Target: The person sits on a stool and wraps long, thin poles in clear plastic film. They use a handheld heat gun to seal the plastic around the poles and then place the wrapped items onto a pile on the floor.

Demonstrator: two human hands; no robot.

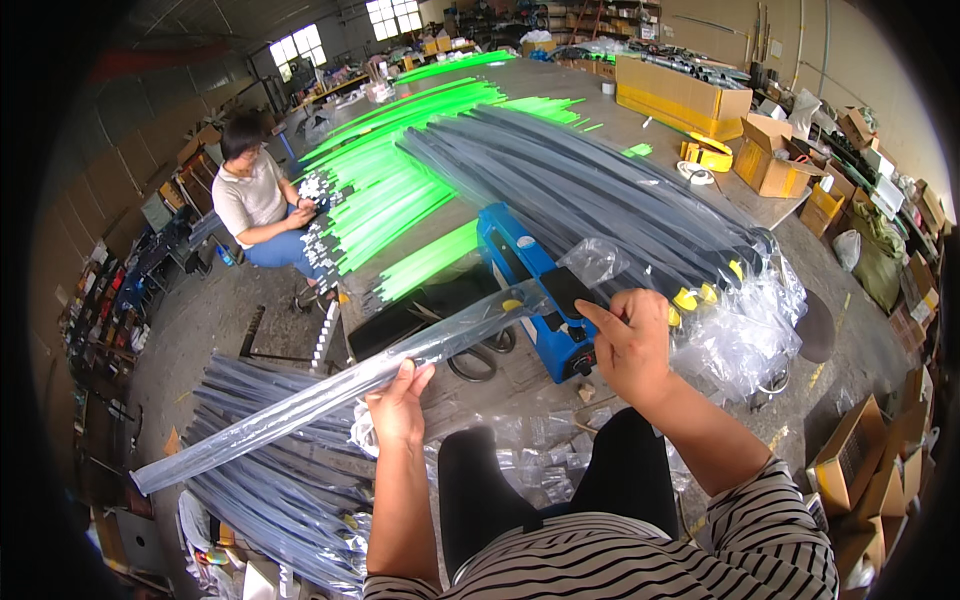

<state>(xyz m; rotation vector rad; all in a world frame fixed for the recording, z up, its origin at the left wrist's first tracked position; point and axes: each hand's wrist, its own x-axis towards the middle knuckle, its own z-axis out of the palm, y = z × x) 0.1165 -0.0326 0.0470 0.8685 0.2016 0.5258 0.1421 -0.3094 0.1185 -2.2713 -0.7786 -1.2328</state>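
Note:
A long clear plastic sleeve [290,414] stretches from the lower left up to a blue hand-operated heat sealer [562,350] at the table edge. My left hand [400,398] pinches the sleeve's near edge between thumb and fingers. The sleeve's upper end lies across the sealer, under its arm, with a small yellow piece showing close by. My right hand [632,342] is on the black-topped end of the sealer's arm, index finger pressed on it and the other fingers curled. What lies beneath those fingers is hidden. Scissors [470,366] rest left of the sealer.
Bagged dark rods [590,170] cover the table beyond the sealer; bright green strips [400,190] lie further left. More bagged rods [270,470] are stacked low at my left. A seated person [262,195] works across the table. Cardboard boxes [775,158] stand at the right.

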